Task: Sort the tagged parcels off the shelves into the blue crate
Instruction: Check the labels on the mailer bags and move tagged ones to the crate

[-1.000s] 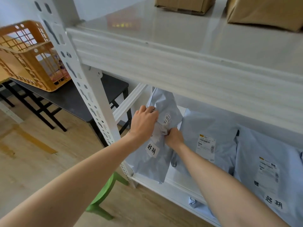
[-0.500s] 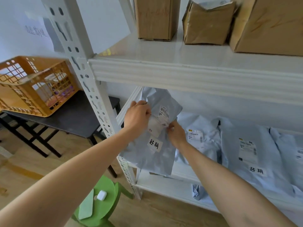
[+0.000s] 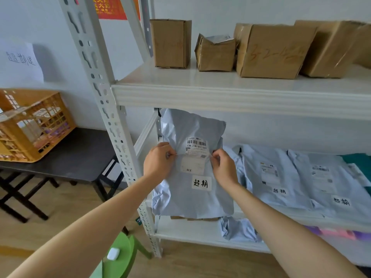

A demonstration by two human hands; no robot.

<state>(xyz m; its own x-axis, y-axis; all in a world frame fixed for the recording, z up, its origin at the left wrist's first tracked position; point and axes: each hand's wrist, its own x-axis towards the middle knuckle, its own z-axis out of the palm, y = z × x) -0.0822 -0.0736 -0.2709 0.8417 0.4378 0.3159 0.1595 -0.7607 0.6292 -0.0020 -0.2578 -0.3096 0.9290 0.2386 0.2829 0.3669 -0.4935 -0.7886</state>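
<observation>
— Holding what, those two hands, in the head view?
— A grey plastic mailer parcel [image 3: 192,197], upright at the left end of the white metal rack [image 3: 112,125], just below its upper shelf [image 3: 220,95].
— How are they gripping it?
— The left hand [image 3: 158,163] has its grip closed on the plastic just left of the white shipping label [image 3: 195,155], fingers curled in. The right hand [image 3: 224,169] pinches the plastic just right of that label.
— Tagged?
— Yes, a white tag with black handwritten characters [image 3: 201,183] sits under the label.
— And around it?
— Two more grey mailers [image 3: 277,177] lie to its right inside the rack, each with a similar tag. Brown cardboard boxes [image 3: 271,51] stand on the upper shelf. Well to the left, an orange plastic lattice crate [image 3: 30,123] sits on a black tabletop [image 3: 80,157]. A green stool [image 3: 122,263] beside the rack's post carries a small white case [image 3: 113,253].
</observation>
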